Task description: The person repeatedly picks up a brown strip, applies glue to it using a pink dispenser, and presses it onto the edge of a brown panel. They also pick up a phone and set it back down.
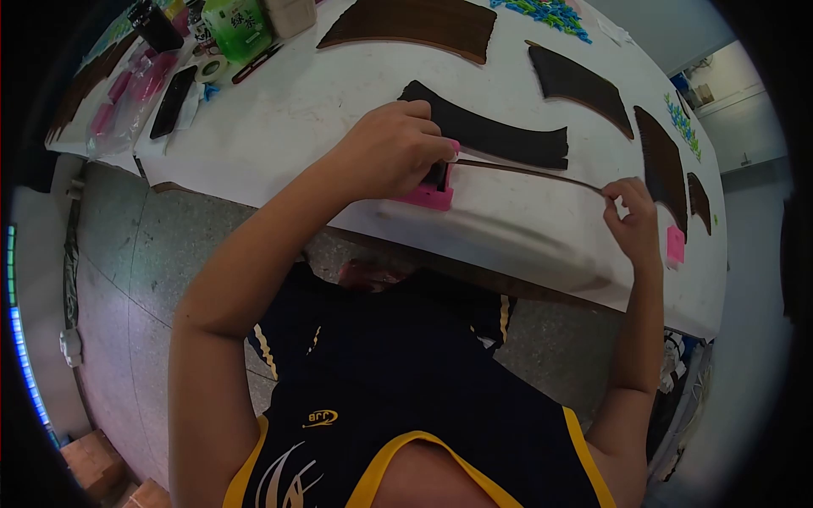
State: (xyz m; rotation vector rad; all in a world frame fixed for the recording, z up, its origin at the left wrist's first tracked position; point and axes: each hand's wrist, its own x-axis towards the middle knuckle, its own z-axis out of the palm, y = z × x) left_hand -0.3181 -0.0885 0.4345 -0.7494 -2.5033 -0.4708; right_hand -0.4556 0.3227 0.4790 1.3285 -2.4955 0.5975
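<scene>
A thin dark strand (525, 172) stretches between my two hands above the front of the white table. My right hand (633, 216) pinches its right end between thumb and fingers. The fingers of my left hand (394, 151) are closed at the strand's left end, over a small pink holder (434, 195) with a black part inside. That hand partly covers the holder, and its fingertips are hard to see. Just behind the strand lies a curved black sheet (500, 134) with uneven ends.
More dark sheets lie behind and right, including a large brown one (411, 30). A pink piece (675, 245) sits near the right edge. At back left are a phone (174, 102), tape roll (211, 69), green bottle (235, 32) and pink items in plastic (127, 93). Blue-green pieces (550, 17) are heaped behind.
</scene>
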